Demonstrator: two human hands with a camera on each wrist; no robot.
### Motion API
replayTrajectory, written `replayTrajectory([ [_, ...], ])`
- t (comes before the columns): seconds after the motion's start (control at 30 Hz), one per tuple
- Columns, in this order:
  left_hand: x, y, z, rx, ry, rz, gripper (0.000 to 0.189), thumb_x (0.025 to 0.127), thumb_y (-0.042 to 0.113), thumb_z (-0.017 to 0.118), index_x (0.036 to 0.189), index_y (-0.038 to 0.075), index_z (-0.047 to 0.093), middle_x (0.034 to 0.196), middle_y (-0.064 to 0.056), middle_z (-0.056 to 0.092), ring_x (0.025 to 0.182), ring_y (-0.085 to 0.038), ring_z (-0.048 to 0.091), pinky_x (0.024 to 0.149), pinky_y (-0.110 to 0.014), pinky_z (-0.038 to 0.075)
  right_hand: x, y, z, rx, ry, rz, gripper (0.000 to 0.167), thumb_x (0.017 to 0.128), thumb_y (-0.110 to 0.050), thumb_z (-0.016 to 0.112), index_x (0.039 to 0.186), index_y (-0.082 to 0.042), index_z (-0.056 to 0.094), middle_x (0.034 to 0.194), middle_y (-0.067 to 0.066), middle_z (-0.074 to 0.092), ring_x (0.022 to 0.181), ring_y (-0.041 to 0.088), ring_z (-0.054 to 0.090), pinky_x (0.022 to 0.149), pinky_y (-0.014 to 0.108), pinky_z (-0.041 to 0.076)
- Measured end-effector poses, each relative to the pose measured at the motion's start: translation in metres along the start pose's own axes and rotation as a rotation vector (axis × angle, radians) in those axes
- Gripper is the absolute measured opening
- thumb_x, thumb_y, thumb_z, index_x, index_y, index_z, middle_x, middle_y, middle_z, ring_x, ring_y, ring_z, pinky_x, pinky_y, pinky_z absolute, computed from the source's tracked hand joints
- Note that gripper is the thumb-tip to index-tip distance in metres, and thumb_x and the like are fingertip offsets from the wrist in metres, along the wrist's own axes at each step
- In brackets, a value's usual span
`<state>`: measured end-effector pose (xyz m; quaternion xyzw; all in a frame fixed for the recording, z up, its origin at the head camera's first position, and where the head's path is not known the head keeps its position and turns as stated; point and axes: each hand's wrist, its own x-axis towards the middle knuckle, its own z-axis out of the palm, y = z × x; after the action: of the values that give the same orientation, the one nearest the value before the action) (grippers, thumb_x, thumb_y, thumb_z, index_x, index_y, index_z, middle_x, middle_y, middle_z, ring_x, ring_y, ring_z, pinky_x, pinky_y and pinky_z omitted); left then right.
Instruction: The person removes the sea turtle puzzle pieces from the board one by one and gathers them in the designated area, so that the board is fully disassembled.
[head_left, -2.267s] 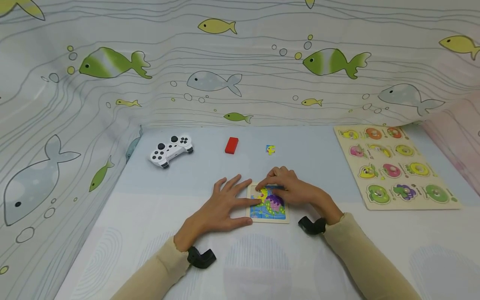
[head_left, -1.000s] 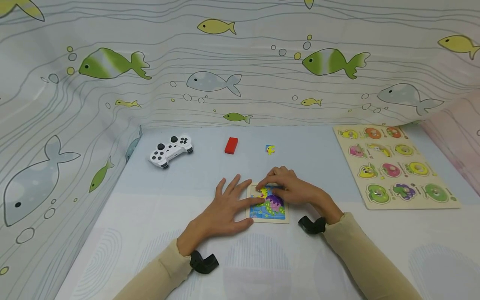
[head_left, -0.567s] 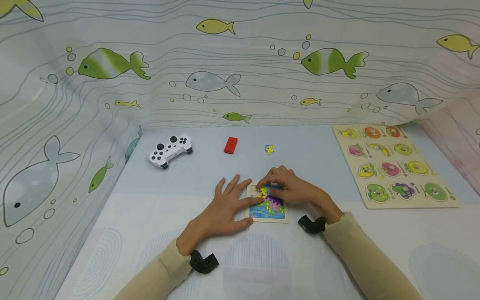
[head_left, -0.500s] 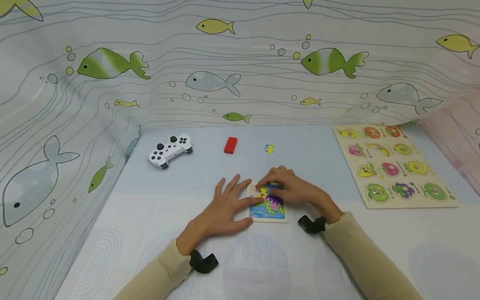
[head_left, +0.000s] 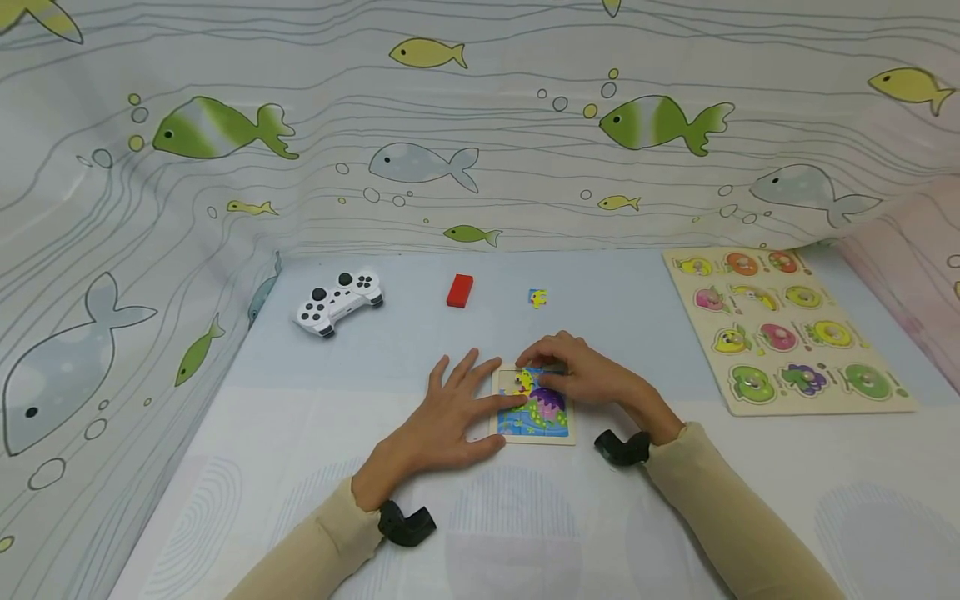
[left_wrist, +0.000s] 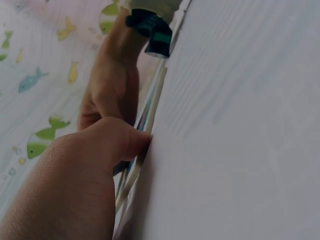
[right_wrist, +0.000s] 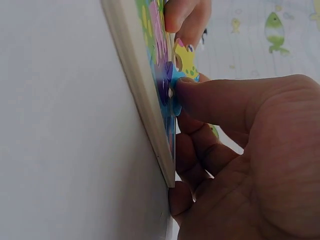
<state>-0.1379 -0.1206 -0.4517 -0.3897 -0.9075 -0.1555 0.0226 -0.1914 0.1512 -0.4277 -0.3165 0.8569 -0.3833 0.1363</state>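
Note:
A small picture puzzle in a pale wooden frame (head_left: 540,442) lies on the table, showing a yellow creature and a purple-and-pink shape on blue. My left hand (head_left: 442,421) is spread at its left side, index finger reaching onto the picture and thumb at the frame's lower left corner. From the upper right, my right hand (head_left: 585,373) bends over the puzzle. In the right wrist view, its thumb and fingers pinch a yellow-and-blue puzzle piece (right_wrist: 186,62) that stands raised from the picture. The right fingers hide the puzzle's upper right part.
One loose puzzle piece (head_left: 537,297) lies behind the puzzle, with a red block (head_left: 460,291) left of it. A white game controller (head_left: 340,302) sits at the back left. A wooden fruit board (head_left: 806,400) lies on the right. Fish-printed cloth (head_left: 315,192) rises behind.
My left index finger has shifted slightly right over the picture. My right index finger has drawn back a little toward the far edge, showing more of the yellow creature.

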Motion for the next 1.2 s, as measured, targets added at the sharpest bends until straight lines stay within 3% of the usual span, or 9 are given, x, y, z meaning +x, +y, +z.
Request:
replayTrajectory([
  [0.27, -0.001, 0.001, -0.002, -0.021, 0.007, 0.003, 0.051, 0.095, 0.054, 0.055, 0.145, 0.044, 0.054, 0.163, -0.011, 0.036, 0.155, -0.046, 0.02, 0.114, -0.076, 0.013, 0.0, 0.002, -0.002, 0.041, 0.012, 0.024, 0.02, 0.094, -0.01, 0.07, 0.114, -0.015, 0.07, 0.108, -0.001, 0.068, 0.101, 0.018, 0.05, 0.09, 0.035, 0.043],
  [0.63, -0.001, 0.002, -0.002, -0.015, 0.008, -0.003, 0.051, 0.095, 0.054, 0.055, 0.145, 0.046, 0.053, 0.163, -0.01, 0.037, 0.155, -0.045, 0.021, 0.114, -0.076, 0.014, -0.001, 0.0, -0.005, 0.061, 0.012, 0.062, 0.016, 0.093, -0.013, 0.072, 0.108, -0.018, 0.074, 0.1, -0.001, 0.067, 0.097, 0.019, 0.051, 0.088, 0.034, 0.045],
  [0.93, -0.002, 0.003, -0.002, -0.007, -0.002, -0.011, 0.052, 0.095, 0.055, 0.055, 0.145, 0.047, 0.052, 0.164, -0.01, 0.036, 0.156, -0.045, 0.02, 0.114, -0.076, 0.014, -0.002, 0.002, -0.005, 0.099, 0.019, 0.064, 0.016, 0.094, -0.013, 0.071, 0.11, -0.014, 0.075, 0.105, 0.001, 0.07, 0.1, 0.018, 0.054, 0.091, 0.036, 0.046],
  [1.2, -0.001, 0.003, -0.001, -0.012, 0.001, -0.011, 0.051, 0.094, 0.055, 0.055, 0.145, 0.047, 0.052, 0.164, -0.01, 0.036, 0.156, -0.044, 0.02, 0.115, -0.076, 0.013, 0.001, 0.01, -0.007, 0.116, 0.093, 0.055, 0.016, 0.094, -0.012, 0.072, 0.109, -0.012, 0.076, 0.099, 0.001, 0.075, 0.086, 0.016, 0.059, 0.078, 0.025, 0.049],
])
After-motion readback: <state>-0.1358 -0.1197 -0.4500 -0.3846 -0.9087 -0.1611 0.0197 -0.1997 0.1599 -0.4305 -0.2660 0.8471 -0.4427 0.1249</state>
